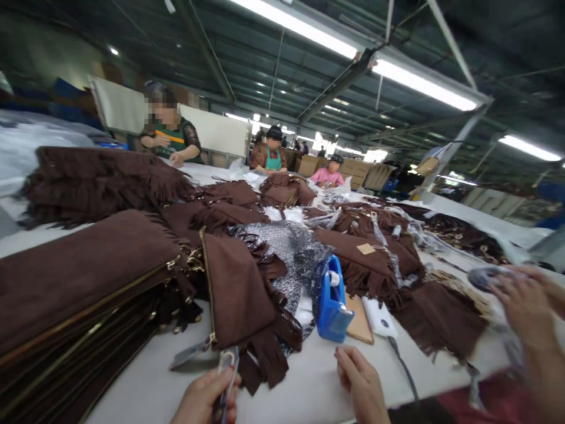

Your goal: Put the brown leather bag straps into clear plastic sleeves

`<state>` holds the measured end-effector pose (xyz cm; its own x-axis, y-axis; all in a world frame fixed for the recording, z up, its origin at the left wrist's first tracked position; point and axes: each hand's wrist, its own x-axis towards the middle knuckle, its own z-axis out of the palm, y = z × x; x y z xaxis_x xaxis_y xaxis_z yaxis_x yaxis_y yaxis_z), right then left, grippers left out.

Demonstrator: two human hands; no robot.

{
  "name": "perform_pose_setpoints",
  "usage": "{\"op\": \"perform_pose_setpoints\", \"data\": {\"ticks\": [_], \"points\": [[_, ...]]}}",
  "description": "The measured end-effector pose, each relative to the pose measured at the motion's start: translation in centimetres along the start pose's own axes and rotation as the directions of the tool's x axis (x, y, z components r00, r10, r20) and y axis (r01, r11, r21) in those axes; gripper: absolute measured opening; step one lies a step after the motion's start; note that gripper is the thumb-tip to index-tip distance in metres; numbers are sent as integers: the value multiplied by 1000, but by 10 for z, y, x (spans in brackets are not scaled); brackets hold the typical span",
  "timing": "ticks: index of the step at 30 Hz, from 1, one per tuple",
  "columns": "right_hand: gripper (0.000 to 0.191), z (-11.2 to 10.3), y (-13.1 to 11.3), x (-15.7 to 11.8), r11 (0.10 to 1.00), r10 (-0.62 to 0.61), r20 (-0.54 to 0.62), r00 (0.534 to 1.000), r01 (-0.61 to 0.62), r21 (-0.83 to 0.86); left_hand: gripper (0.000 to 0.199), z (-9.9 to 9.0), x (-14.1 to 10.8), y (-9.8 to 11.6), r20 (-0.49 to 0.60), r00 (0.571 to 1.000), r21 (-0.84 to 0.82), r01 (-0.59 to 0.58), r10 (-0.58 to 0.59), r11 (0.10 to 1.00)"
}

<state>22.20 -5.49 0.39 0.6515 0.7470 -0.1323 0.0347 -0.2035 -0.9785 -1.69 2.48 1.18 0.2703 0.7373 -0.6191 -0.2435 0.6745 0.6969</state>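
My left hand (205, 396) is closed around a plastic-wrapped strap (228, 368) at the zip end of a brown fringed pouch (238, 288). That pouch lies on the table with its gold zip edge facing left and its fringe spread to the right. My right hand (361, 384) is just in front of a blue tape dispenser (333, 303), thumb and fingers pinched together; whatever they hold, if anything, is too small to make out. To the left is a stack of brown zipped pouches (88, 253).
Behind the dispenser lie more brown fringed bags (353, 253) and crumpled patterned plastic (280, 247). A tan slab (359, 321) and a white corded device (378, 318) sit beside it. At right, another person's hands (525, 300) handle plastic. Several co-workers sit across the table.
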Motion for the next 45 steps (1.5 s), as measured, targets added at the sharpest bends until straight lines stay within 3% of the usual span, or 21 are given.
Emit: {"op": "perform_pose_setpoints", "data": {"ticks": [2,4,6,10,12,14,17,22,29,33,37,40,42,45], "points": [[40,10,-16,-19,997,-39,267,963,57,-59,43,2,-1,-3,-16,999,-16,-44,44,999],[37,29,-38,-33,993,-41,558,829,97,-70,46,2,-1,-6,-12,998,-24,-63,63,998],[32,52,-61,-39,987,-33,741,671,139,-81,47,3,-2,-8,-6,996,-24,-88,88,996],[24,97,-86,-29,978,-85,893,442,208,-10,41,4,-8,-6,72,988,-42,-133,135,990],[23,112,-87,-21,981,-86,926,368,194,14,38,3,-12,-3,161,976,-78,-135,146,988],[24,121,-85,-14,987,-40,946,323,160,-13,41,-1,-13,-1,243,957,-130,-129,157,983],[26,123,-83,-11,993,18,954,298,104,-51,44,-8,-11,-2,300,944,-182,-83,135,980],[32,117,-88,-15,994,84,944,319,44,-103,45,-13,-11,-3,307,947,-208,-34,98,978],[35,116,-75,-15,984,132,922,364,66,-167,43,-11,-22,3,314,949,-231,105,-28,967],[32,118,-78,-16,990,112,924,366,39,-136,35,-11,-25,-3,281,960,-335,92,7,938],[27,126,-96,-23,995,100,945,312,-5,-104,34,-10,-29,-7,234,971,-357,30,58,934],[24,134,-104,-26,991,132,957,259,-35,-127,31,-10,-29,-7,218,976,-372,61,23,926],[22,138,-102,-26,983,162,950,268,44,-180,29,-10,-28,-9,189,982,-377,80,-8,923],[17,140,-90,-23,900,172,927,334,329,-286,28,-11,-25,-13,151,988,-341,80,-30,937]]}}
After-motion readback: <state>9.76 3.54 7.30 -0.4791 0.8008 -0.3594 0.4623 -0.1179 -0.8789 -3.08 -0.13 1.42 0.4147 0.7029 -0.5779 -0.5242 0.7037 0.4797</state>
